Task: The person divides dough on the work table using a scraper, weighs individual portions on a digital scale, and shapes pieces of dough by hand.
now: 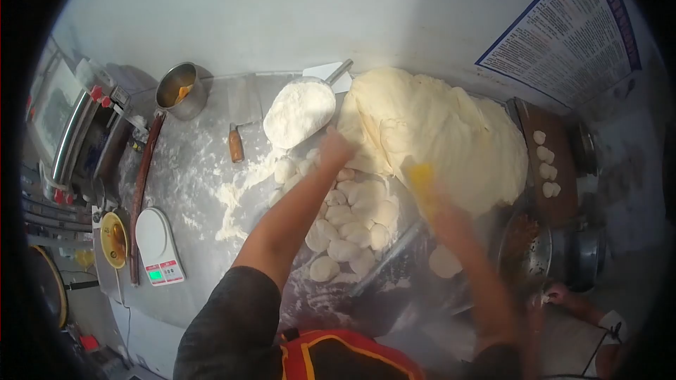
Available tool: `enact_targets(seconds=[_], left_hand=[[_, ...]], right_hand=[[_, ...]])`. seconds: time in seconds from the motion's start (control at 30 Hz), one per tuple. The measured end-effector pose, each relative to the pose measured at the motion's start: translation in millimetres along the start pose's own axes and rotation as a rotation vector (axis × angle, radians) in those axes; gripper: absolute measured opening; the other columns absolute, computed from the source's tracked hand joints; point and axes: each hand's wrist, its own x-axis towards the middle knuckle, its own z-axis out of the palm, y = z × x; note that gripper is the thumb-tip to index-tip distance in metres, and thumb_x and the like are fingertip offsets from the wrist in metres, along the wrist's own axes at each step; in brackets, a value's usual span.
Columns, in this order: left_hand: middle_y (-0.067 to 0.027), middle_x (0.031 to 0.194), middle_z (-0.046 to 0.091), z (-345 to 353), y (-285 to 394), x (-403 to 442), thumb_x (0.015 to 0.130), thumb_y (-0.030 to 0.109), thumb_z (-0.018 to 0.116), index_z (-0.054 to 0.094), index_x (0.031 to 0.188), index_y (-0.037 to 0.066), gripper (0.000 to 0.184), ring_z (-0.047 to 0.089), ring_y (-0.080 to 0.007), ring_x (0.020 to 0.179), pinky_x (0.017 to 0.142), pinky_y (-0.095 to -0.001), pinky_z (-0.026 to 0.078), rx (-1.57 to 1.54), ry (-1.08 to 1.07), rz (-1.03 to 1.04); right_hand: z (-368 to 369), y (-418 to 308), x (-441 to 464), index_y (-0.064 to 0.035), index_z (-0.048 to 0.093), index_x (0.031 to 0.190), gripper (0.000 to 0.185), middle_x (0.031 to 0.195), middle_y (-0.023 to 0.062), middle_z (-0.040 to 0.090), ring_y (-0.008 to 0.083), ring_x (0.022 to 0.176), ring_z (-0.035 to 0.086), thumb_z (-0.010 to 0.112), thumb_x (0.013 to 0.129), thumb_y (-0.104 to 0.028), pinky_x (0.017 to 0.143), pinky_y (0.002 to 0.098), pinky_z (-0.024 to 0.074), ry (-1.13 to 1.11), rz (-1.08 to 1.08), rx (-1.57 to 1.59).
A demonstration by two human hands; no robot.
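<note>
A very large mass of pale dough [458, 127] lies at the back right of the floured table [190, 169]. My left hand [338, 148] is at its left edge, beside a container heaped with white flour [299, 112]; its fingers are blurred. My right hand [447, 214] is closed on a yellow scraper [422, 179], which is against the front of the dough and smeared by motion. Several small dough pieces [345, 229] are grouped between my forearms. One flat round piece [445, 262] sits by my right forearm.
At the left are a kitchen scale [156, 243], a long dark rod [144, 197], a metal pot [182, 91] and a yellow bowl [113, 239]. A pan [524, 246] and a board [546, 155] are on the right. Another person's hand [560, 294] shows at lower right.
</note>
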Motion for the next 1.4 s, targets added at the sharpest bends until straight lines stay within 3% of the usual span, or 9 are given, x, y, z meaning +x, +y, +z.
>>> enact_targets(seconds=[0.2, 0.5, 0.53, 0.6, 0.67, 0.83, 1.17, 1.37, 1.4], left_hand=[[-0.0222, 0.107, 0.059, 10.2, -2.0, 32.7, 0.065, 0.017, 0.074, 0.024, 0.133, -0.009, 0.089, 0.062, -0.0332, 0.094, 0.075, -0.0363, 0.053, -0.220, -0.178, 0.113], [-0.0142, 0.101, 0.062, -58.8, 28.6, -14.6, 0.084, 0.011, 0.057, 0.054, 0.113, 0.000, 0.030, 0.065, -0.0239, 0.087, 0.073, -0.0355, 0.056, -1.537, -0.827, -0.347], [-0.0138, 0.099, 0.063, -78.2, 25.2, -21.2, 0.084, 0.011, 0.057, 0.055, 0.110, 0.000, 0.028, 0.065, -0.0239, 0.088, 0.073, -0.0354, 0.056, -1.191, -0.575, 0.371], [-0.0143, 0.101, 0.063, -119.1, 31.5, -24.4, 0.084, 0.011, 0.056, 0.055, 0.110, -0.001, 0.029, 0.064, -0.0258, 0.089, 0.075, -0.0367, 0.055, -1.123, -0.393, 0.475], [-0.0162, 0.105, 0.061, -172.1, 72.9, -41.0, 0.084, 0.012, 0.056, 0.051, 0.114, -0.003, 0.034, 0.064, -0.0292, 0.091, 0.078, -0.0399, 0.055, -1.448, -0.401, -0.029], [-0.0199, 0.111, 0.058, -299.1, 137.9, -106.1, 0.082, 0.017, 0.058, 0.046, 0.120, -0.005, 0.046, 0.063, -0.0316, 0.093, 0.081, -0.0433, 0.055, -1.379, -0.540, 0.383], [-0.0202, 0.105, 0.062, -433.8, 99.3, -305.1, 0.078, 0.016, 0.060, 0.052, 0.116, -0.005, 0.044, 0.063, -0.0294, 0.092, 0.081, -0.0391, 0.054, -1.315, 0.012, 0.786], [-0.0195, 0.101, 0.063, -407.8, 64.2, -384.0, 0.075, 0.014, 0.062, 0.055, 0.112, -0.006, 0.043, 0.064, -0.0282, 0.088, 0.079, -0.0361, 0.053, -1.099, 0.374, 0.316], [-0.0203, 0.102, 0.062, -402.3, 45.2, -378.9, 0.075, 0.014, 0.063, 0.054, 0.114, -0.007, 0.045, 0.064, -0.0293, 0.089, 0.082, -0.0376, 0.053, -1.143, 0.151, 0.222]], right_hand=[[-23.3, -48.0, -42.2, -0.0193, 0.018, 0.146, 0.073, 0.114, 0.0240, 0.058, 0.0406, 0.092, 0.061, 0.050, 0.082, -0.004, 0.079, 0.0419, 0.0495, 0.211, 0.228, 0.356], [-13.8, -26.0, -67.2, -0.0131, 0.024, 0.145, 0.072, 0.119, 0.0216, 0.058, 0.0326, 0.103, 0.061, 0.053, 0.080, -0.005, 0.087, 0.0370, 0.0486, 0.480, 0.267, 0.548], [-8.4, -15.1, -66.9, -0.0121, 0.024, 0.145, 0.071, 0.120, 0.0217, 0.057, 0.0325, 0.105, 0.060, 0.052, 0.080, -0.005, 0.088, 0.0369, 0.0481, 0.506, 0.230, 0.507], [-1.8, -8.7, -70.6, -0.0106, 0.023, 0.145, 0.070, 0.123, 0.0217, 0.055, 0.0323, 0.107, 0.059, 0.051, 0.081, -0.004, 0.090, 0.0367, 0.0468, 0.535, 0.181, 0.474], [-8.7, -13.0, -68.6, -0.0096, 0.022, 0.145, 0.069, 0.127, 0.0216, 0.053, 0.0322, 0.111, 0.057, 0.050, 0.082, -0.003, 0.092, 0.0365, 0.0452, 0.544, 0.152, 0.488], [-34.2, -45.1, -63.2, -0.0113, 0.021, 0.146, 0.068, 0.132, 0.0213, 0.048, 0.0322, 0.115, 0.054, 0.049, 0.084, -0.003, 0.097, 0.0359, 0.0417, 0.505, 0.181, 0.591], [-35.9, -71.4, -73.1, -0.0104, 0.023, 0.145, 0.069, 0.135, 0.0221, 0.044, 0.0314, 0.120, 0.049, 0.051, 0.083, -0.002, 0.100, 0.0359, 0.0390, 0.491, 0.072, 0.731], [-20.3, -106.1, -83.3, -0.0037, 0.027, 0.143, 0.068, 0.137, 0.0185, 0.043, 0.0264, 0.121, 0.047, 0.052, 0.080, -0.005, 0.100, 0.0323, 0.0374, 0.407, -0.049, 1.110], [-14.7, -111.7, -85.8, -0.0006, 0.026, 0.143, 0.069, 0.136, 0.0169, 0.042, 0.0241, 0.120, 0.046, 0.051, 0.079, -0.006, 0.099, 0.0306, 0.0373, 0.428, -0.096, 1.108]])
